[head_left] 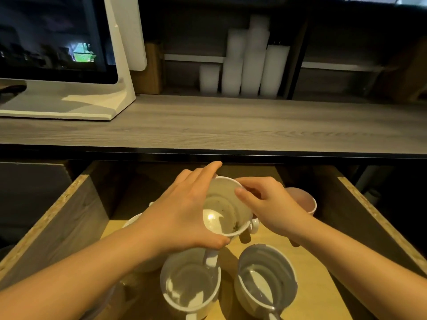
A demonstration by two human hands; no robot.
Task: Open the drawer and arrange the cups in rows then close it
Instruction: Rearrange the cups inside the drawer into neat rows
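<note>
The drawer (69, 204) stands pulled out below the counter, with several cups on its pale wooden floor. Both hands hold one white cup (225, 204), lifted and tilted toward me so its inside shows. My left hand (184, 215) wraps its left side and near rim. My right hand (270, 204) pinches the far right rim. Two white mugs sit in front: one (190, 282) at the centre and one (265, 280) to its right. A pink cup (305, 200) stands behind my right hand. Another white cup (132, 222) is partly hidden under my left forearm.
A grey wood-grain counter (231, 125) overhangs the back of the drawer. A white monitor (57, 54) stands at the left on it. Stacks of white plastic cups (249, 63) fill the shelf behind. The drawer's chipboard side walls rise at left and right (369, 204).
</note>
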